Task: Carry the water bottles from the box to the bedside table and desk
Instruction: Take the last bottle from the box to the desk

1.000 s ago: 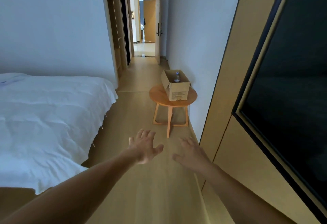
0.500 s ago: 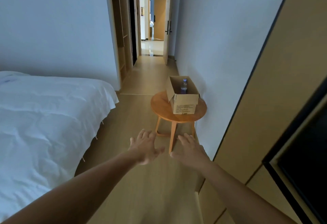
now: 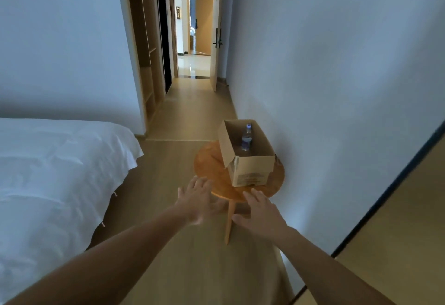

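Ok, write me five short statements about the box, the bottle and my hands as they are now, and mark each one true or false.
1. The cardboard box sits on the round wooden table. True.
2. A water bottle stands upright inside the box. True.
3. The left hand and the right hand are open and hold nothing. True.
4. The right hand grips the bottle. False: it is short of the box.
5. The box top is closed. False: it is open.
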`<state>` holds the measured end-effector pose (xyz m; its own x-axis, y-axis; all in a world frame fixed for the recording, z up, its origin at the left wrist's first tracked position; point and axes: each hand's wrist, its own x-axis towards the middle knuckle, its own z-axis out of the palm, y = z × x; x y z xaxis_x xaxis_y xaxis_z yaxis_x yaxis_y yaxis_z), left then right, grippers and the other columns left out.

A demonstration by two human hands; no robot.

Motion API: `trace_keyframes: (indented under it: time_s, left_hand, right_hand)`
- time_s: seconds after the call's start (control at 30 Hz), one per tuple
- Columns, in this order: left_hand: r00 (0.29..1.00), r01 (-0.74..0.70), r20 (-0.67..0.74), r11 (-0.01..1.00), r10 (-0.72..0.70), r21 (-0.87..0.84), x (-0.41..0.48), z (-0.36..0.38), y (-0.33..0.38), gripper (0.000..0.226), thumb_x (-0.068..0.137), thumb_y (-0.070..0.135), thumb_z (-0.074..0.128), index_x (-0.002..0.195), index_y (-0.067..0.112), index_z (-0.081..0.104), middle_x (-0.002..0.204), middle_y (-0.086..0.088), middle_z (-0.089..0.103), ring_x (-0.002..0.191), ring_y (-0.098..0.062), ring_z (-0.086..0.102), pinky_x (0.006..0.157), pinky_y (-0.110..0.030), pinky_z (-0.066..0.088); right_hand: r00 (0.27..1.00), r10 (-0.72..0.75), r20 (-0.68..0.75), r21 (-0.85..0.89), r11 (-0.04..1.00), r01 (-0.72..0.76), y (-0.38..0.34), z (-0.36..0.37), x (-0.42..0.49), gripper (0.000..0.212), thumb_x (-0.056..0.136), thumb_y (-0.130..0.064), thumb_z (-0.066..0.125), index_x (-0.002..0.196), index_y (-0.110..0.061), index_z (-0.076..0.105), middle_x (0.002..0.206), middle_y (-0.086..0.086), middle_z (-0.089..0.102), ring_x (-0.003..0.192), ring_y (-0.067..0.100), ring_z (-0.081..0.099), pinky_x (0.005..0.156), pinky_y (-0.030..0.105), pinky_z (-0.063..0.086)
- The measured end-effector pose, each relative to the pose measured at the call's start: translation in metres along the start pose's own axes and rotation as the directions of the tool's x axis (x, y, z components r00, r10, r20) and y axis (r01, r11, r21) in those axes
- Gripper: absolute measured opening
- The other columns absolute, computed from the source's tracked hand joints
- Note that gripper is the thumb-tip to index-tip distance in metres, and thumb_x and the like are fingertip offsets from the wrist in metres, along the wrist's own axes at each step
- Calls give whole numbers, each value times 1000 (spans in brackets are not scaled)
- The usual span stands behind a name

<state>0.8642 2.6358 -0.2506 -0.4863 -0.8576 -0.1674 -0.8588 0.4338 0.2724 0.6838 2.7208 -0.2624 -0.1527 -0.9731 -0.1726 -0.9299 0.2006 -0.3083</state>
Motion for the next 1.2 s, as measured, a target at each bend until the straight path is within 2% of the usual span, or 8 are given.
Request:
trace_keyframes:
  time_s: [0.3,0.43,0.6,0.77,0.97,1.2]
  left_hand:
    - [1000,19,-4,999,-19,31,173,-36,5,77,98,65,33,159,21,15,168,-4,11,156,-28,1,121,-62,14]
    - [1000,17,-5,1000,-17,-13,241,-52,12,76,98,64,35,160,23,13,168,-4,10,156,-30,1,121,-62,13]
    - [999,20,29,999,-19,-27,314,-59,14,76,100,62,35,160,23,12,168,-3,9,156,-28,0,123,-59,12]
    - [998,60,28,997,-58,-41,401,-53,4,76,98,64,36,160,25,15,169,-2,9,156,-27,0,122,-59,11]
    - [999,3,47,999,0,-49,518,-51,-16,73,97,62,41,158,24,22,167,-2,17,155,-25,6,123,-56,15]
    - [989,-29,142,999,35,-40,636,-46,-31,75,97,62,38,159,24,20,168,-1,11,156,-23,3,124,-52,14]
  right_hand:
    - [998,-53,-23,68,996,55,48,-39,182,81,91,-61,49,155,-22,19,162,4,19,150,25,15,118,54,23]
    - [998,-58,22,61,997,57,72,-68,252,79,95,-57,46,157,-20,14,166,3,8,153,24,4,123,48,14]
    - [999,-3,52,106,994,-3,100,-79,329,85,93,-64,45,157,-20,10,166,1,4,153,24,3,122,48,13]
    - [996,57,66,100,993,-63,124,-81,408,85,93,-61,48,157,-20,11,166,2,6,153,24,8,122,47,14]
    - [984,148,99,52,987,-154,147,-85,511,87,94,-62,46,158,-17,9,166,4,5,153,25,5,122,42,11]
    - [962,245,124,100,961,-257,176,-81,621,87,92,-59,52,158,-17,13,165,6,12,151,25,13,121,41,17]
